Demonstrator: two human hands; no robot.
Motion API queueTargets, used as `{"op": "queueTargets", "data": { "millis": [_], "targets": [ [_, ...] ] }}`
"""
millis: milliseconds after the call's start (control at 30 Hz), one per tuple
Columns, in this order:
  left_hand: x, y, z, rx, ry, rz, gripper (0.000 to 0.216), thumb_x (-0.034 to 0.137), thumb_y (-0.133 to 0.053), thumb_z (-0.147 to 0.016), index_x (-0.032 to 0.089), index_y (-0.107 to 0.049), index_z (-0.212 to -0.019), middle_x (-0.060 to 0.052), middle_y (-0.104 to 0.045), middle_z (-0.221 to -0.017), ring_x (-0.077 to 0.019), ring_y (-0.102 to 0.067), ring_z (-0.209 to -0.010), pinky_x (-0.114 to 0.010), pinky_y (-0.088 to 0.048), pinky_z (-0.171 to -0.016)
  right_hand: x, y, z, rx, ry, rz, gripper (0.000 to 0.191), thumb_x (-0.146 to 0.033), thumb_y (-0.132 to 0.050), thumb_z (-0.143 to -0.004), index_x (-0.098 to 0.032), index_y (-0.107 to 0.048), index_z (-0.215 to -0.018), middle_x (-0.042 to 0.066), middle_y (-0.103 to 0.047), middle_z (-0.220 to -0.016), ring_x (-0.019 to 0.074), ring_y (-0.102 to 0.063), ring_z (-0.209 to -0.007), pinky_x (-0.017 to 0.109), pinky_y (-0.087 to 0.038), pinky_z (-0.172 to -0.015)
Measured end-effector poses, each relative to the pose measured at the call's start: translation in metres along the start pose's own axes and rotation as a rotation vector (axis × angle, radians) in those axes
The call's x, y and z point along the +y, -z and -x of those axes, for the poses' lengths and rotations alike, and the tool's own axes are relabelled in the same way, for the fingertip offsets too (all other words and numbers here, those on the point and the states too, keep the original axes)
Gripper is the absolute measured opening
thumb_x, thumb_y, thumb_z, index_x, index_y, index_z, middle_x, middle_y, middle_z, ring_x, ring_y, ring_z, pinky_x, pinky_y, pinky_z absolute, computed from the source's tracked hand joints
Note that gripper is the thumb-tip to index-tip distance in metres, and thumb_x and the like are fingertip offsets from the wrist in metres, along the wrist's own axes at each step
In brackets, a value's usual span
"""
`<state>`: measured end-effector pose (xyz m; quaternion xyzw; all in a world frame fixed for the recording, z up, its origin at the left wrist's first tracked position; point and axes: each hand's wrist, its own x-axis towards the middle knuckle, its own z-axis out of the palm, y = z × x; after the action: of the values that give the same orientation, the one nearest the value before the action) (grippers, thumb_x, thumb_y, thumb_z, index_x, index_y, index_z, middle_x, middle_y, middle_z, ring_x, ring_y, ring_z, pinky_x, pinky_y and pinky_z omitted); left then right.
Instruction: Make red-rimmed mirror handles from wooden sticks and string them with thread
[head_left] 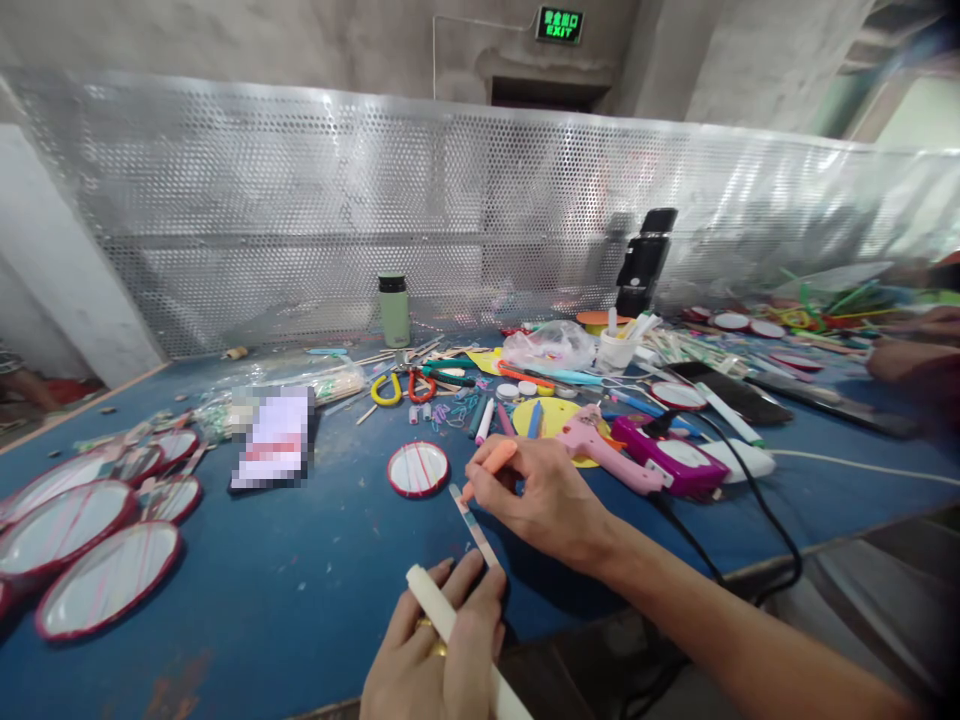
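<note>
Between the fingers of my left hand (439, 650) is a flat wooden craft stick (480, 535) with coloured bands near its far end. A thick cream-coloured rod (433, 603), perhaps a marker, also lies across that hand. My right hand (551, 495) is closed around an orange marker (498, 458), its lower end at the banded part of the stick. Just beyond the stick's tip, a round white disc with a red rim (418, 469) and pinkish lines lies flat on the blue table (300, 610).
Larger red-rimmed discs (109, 580) overlap at left, near a phone (271, 438). Pliers (386, 390), a green bottle (394, 310) and a black flask (645, 262) stand or lie farther back. Right are a pink glue gun (611, 450), a purple box (667, 455) and cables. Another person's hand (911, 345) shows far right.
</note>
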<state>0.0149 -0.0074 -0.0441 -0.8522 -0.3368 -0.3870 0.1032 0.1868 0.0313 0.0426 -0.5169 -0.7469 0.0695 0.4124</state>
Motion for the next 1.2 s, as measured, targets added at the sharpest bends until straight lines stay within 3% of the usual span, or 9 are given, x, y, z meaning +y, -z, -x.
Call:
{"op": "queueTargets", "data": {
  "millis": [233, 467, 867, 1200],
  "targets": [
    [0.0000, 0.0014, -0.0021, 0.030, -0.012, 0.026, 0.034, 0.017, -0.041, -0.099, 0.026, -0.057, -0.128, 0.000, -0.073, -0.114, -0.0172, -0.068, -0.107, -0.028, -0.059, -0.088, 0.0013, -0.0001, 0.0021, 0.003, -0.024, -0.011, 0.021, -0.024, -0.054, -0.087, -0.019, -0.060, -0.067, 0.000, -0.069, -0.068, 0.0103, -0.057, -0.056, 0.022, -0.039, -0.053],
    [0.0024, 0.0030, -0.0043, -0.027, -0.049, -0.074, 0.035, 0.018, -0.032, -0.102, 0.020, -0.059, -0.124, -0.002, -0.073, -0.115, -0.0196, -0.070, -0.104, -0.031, -0.061, -0.084, 0.0014, 0.0001, 0.0007, 0.002, -0.015, 0.028, 0.021, -0.023, -0.055, -0.086, -0.018, -0.063, -0.068, -0.001, -0.068, -0.067, 0.0079, -0.051, -0.051, 0.022, -0.036, -0.052],
    [-0.0005, 0.0018, -0.0004, -0.012, -0.017, -0.029, 0.039, 0.014, -0.043, -0.097, 0.028, -0.054, -0.132, 0.002, -0.072, -0.117, -0.0174, -0.068, -0.107, -0.027, -0.059, -0.085, -0.0009, -0.0023, 0.0005, -0.017, 0.016, -0.023, 0.020, -0.020, -0.053, -0.086, -0.018, -0.059, -0.067, -0.001, -0.067, -0.068, 0.0086, -0.054, -0.054, 0.021, -0.039, -0.055],
    [0.0012, 0.0041, -0.0038, -0.027, -0.020, -0.033, 0.033, 0.017, -0.040, -0.099, 0.024, -0.057, -0.127, 0.001, -0.072, -0.116, -0.0189, -0.070, -0.104, -0.029, -0.061, -0.082, 0.0034, -0.0022, 0.0005, 0.011, -0.015, 0.014, 0.021, -0.023, -0.054, -0.086, -0.018, -0.062, -0.066, -0.001, -0.068, -0.067, 0.0088, -0.052, -0.052, 0.023, -0.036, -0.053]
  ]
}}
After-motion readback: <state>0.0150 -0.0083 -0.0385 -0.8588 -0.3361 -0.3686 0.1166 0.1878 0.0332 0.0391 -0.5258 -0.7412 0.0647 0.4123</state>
